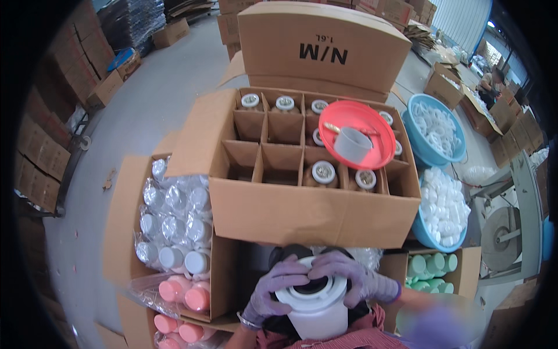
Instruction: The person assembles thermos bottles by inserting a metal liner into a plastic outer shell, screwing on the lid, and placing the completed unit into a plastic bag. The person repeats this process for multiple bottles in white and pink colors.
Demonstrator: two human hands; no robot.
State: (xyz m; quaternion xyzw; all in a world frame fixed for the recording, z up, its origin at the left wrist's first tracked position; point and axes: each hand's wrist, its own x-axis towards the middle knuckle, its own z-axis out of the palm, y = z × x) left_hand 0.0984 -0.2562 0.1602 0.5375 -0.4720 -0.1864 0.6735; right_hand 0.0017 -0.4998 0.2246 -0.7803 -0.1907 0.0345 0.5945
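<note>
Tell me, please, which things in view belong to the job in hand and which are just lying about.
Likely the job:
- white container, between left hand and right hand
- divided carton
- red dish

Likely lying about:
- brown floor scrap
- distant open carton

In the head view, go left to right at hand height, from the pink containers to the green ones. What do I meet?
Round pink plastic containers, lavender-gloved left hand, round white plastic jar, lavender-gloved right hand, round mint-green plastic containers.
</note>
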